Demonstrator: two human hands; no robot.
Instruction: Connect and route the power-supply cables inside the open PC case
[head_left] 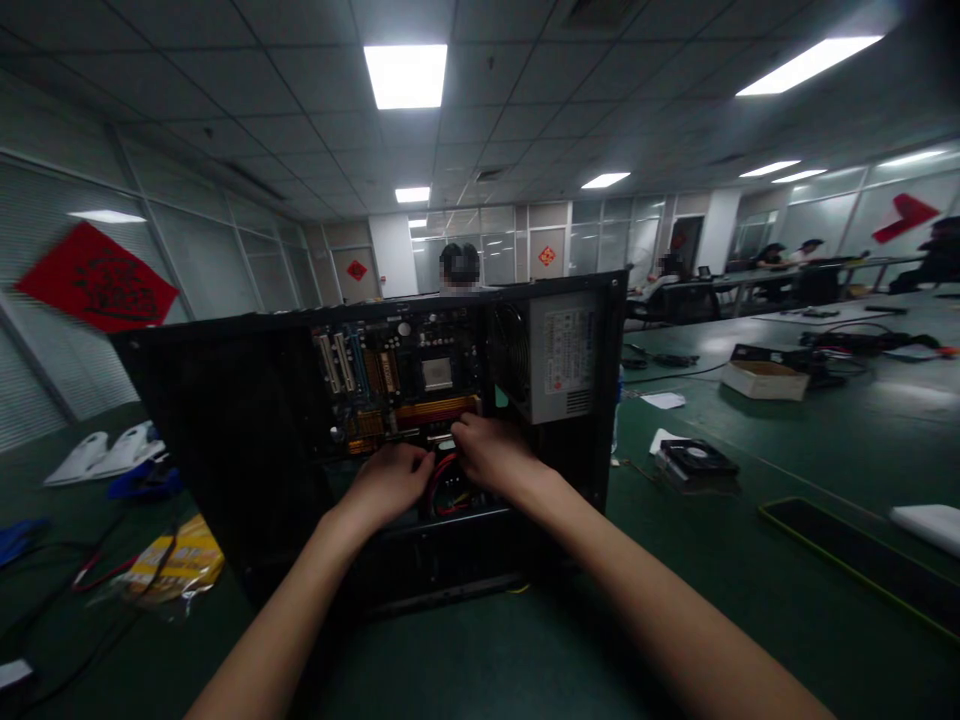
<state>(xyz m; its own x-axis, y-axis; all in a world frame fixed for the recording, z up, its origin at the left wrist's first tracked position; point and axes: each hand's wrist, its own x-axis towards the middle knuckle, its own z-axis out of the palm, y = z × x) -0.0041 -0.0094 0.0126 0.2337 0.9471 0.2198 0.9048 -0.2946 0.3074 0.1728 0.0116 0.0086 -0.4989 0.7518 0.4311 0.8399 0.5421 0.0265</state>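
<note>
An open black computer case [420, 575] stands before me, its inside facing me. The motherboard [405, 345] is mounted in it, with a bare square processor [437, 373] in the socket and orange-yellow memory slots [435, 410] below. My left hand [391, 482] reaches in under the board's lower edge, fingers curled and pinched together. My right hand [491, 452] is beside it, closed, its fingertips near the right end of the memory slots. What either hand grips is hidden. Red and black cables [444, 485] loop between the hands. A silver power supply [568, 355] sits upper right.
A hard drive [697, 460] and an open cardboard box [765, 378] are to the right on the green table [690, 580], near a long dark strip [862, 555]. On the left lie a yellow plastic packet [176, 560] and loose cables. Other people sit farther back.
</note>
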